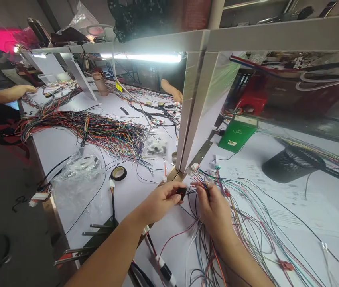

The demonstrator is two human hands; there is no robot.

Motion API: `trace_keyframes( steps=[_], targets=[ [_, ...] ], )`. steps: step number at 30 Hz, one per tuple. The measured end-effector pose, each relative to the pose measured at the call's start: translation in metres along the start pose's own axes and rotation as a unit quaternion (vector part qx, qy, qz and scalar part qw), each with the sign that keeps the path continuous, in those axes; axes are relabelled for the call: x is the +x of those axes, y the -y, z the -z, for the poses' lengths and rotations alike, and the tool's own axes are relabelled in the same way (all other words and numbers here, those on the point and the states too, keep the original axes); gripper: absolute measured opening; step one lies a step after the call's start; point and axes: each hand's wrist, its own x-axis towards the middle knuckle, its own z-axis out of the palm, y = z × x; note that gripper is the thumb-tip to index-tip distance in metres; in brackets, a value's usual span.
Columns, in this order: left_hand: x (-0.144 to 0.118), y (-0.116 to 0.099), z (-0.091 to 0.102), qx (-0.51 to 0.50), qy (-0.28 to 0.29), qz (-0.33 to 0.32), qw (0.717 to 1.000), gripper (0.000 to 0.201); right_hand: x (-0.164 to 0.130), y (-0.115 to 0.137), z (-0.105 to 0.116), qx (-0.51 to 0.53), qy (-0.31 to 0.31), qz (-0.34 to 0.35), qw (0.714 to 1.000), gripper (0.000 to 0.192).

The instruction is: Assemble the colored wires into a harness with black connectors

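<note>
My left hand pinches a small black connector between thumb and fingers. My right hand is just to its right and grips thin coloured wires at their ends, close to the connector. A loose spread of red, green, blue and black wires runs from under my right hand across the white table toward the front right. Both hands hover low over the table near the base of a white divider panel.
A roll of black tape lies left of my hands. A large bundle of coloured wires covers the left bench. A black mesh cup and a green box sit to the right. Other people's hands work farther back.
</note>
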Motion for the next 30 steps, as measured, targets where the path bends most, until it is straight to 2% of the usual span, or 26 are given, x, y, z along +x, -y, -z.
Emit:
trace_keyframes(
  steps=[3,5,7,9,11,13,14,16,18,20,24,30],
  targets=[
    [-0.001,-0.010,-0.001,-0.124,-0.044,-0.016,0.991,0.028,0.002,-0.001,-0.005,-0.007,0.052,-0.053,0.997,0.025],
    [-0.001,-0.016,0.000,-0.202,-0.065,-0.008,0.977,0.030,0.001,0.000,-0.010,-0.014,0.103,-0.052,0.993,0.023],
    [0.000,-0.019,0.002,-0.239,-0.073,0.015,0.968,0.033,0.001,0.001,-0.013,-0.009,0.135,-0.050,0.990,0.021],
    [0.002,-0.019,0.006,-0.241,-0.092,0.048,0.965,0.034,0.000,0.002,-0.013,0.019,0.105,-0.061,0.992,0.021],
    [0.005,-0.016,0.010,-0.211,-0.128,0.077,0.966,0.035,0.000,0.002,-0.010,0.060,0.031,-0.064,0.996,0.021],
    [0.007,-0.012,0.013,-0.123,-0.166,0.082,0.975,0.034,-0.001,0.001,-0.007,0.090,-0.030,-0.031,0.995,0.022],
    [0.008,-0.010,0.012,-0.054,-0.174,0.074,0.981,0.032,-0.003,0.002,-0.006,0.097,-0.040,-0.005,0.994,0.021],
    [0.007,-0.009,0.010,0.098,-0.156,0.038,0.982,0.027,-0.005,0.003,-0.006,0.089,-0.025,0.035,0.995,0.019],
    [0.005,-0.010,0.005,0.189,-0.115,0.017,0.975,0.023,-0.006,0.004,-0.007,0.060,0.009,0.037,0.997,0.017],
    [0.003,-0.011,0.001,0.178,-0.078,0.027,0.981,0.024,-0.005,0.006,-0.008,0.034,0.039,0.022,0.998,0.018],
    [0.000,-0.009,0.001,0.081,-0.037,0.041,0.995,0.026,-0.003,0.008,-0.008,0.031,0.085,0.015,0.996,0.017],
    [0.003,-0.004,0.001,0.081,-0.052,0.059,0.994,0.031,-0.001,0.009,-0.007,0.073,0.105,0.002,0.992,0.017]
  ],
)
